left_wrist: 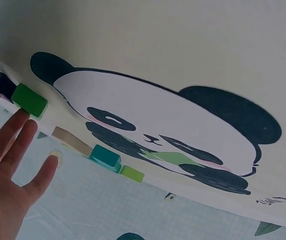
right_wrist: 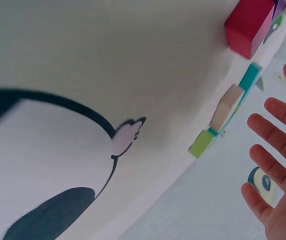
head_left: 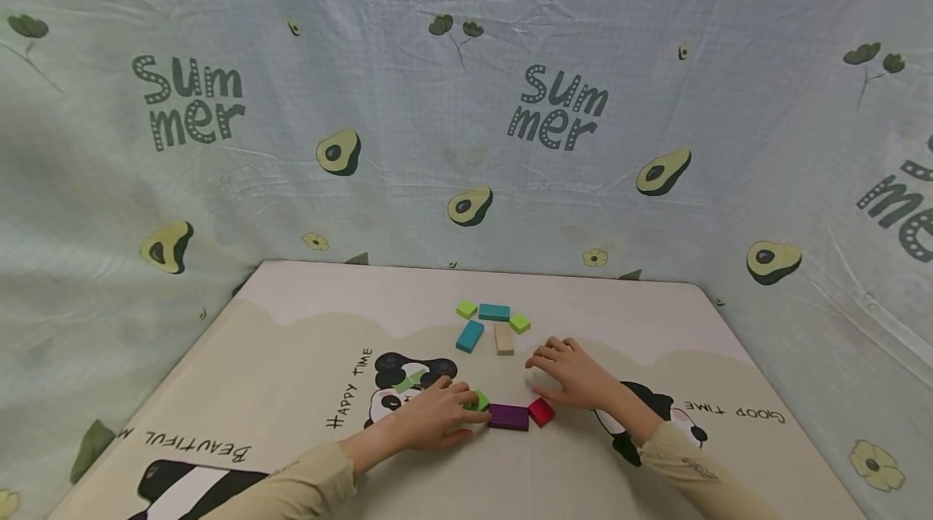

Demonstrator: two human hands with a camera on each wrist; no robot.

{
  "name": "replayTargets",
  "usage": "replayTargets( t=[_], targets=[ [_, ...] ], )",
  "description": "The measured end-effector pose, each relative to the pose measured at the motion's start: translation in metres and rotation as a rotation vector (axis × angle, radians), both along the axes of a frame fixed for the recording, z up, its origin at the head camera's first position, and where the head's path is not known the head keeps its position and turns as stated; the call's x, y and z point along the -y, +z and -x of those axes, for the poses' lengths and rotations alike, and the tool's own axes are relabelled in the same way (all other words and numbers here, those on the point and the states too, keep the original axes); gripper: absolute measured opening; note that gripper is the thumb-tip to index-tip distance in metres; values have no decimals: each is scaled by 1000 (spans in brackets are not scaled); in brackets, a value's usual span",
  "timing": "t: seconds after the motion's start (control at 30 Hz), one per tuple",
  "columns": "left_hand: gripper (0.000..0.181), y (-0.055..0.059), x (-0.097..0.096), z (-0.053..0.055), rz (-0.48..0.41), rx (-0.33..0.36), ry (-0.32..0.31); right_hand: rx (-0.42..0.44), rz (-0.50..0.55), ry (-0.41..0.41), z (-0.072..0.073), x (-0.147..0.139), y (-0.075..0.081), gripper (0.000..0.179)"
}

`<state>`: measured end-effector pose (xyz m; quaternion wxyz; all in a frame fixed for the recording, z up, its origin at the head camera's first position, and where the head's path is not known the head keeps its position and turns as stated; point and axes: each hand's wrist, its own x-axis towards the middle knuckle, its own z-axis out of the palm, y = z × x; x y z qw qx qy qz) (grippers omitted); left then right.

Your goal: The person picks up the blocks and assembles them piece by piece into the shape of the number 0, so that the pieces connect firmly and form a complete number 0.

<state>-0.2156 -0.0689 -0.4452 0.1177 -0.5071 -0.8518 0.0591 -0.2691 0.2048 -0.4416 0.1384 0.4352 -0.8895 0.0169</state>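
Observation:
A purple block lies flat on the table, with a green block at its left end and a red block at its right end. My left hand is beside the green and purple blocks, its fingers extended and spread in the left wrist view. A fingertip overlaps the purple block's left end in the head view; contact is hard to tell. Over the table, right of and beyond the red block, my right hand has loosely spread fingers and holds nothing. The right wrist view shows the red block apart from its fingers.
Farther back lie a teal block, a blue block, a beige block and two lime blocks, one left and one right. Panda drawings decorate the tabletop. A printed cloth hangs behind the table.

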Motion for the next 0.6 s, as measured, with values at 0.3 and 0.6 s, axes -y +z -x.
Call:
replayTargets(
  t=[0.3, 0.6],
  targets=[
    [31, -3, 3, -3, 4, -18, -7, -60, -9, -4, 28, 11, -7, 31],
    [31, 1, 4, -6, 13, 5, -1, -88, -19, 4, 46, 24, -13, 37]
  ],
)
